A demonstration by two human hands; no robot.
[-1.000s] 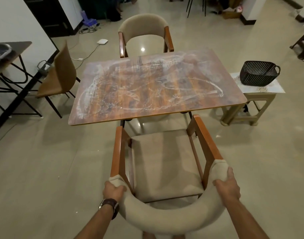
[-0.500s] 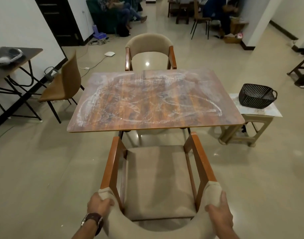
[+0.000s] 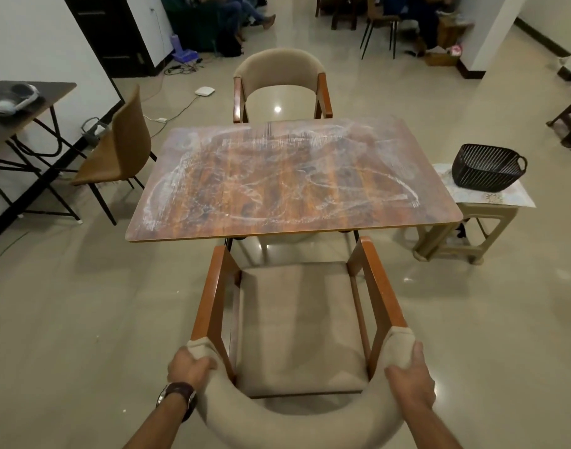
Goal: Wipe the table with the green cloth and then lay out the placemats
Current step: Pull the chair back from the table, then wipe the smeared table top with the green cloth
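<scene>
Head view.
- Near armchair: just short of the table's near edge. Left hand and right hand each have the grip wrapped tight over a backrest end, apparently to shift the chair.
- Table: streaked white, unwiped.
- Black basket: on a stool right of the table; contents hidden.
- Green cloth: not seen.
- Placemat: possibly the patterned sheet under the basket.

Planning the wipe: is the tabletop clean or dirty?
Dirty: white smears and streaks cover the table.
</scene>
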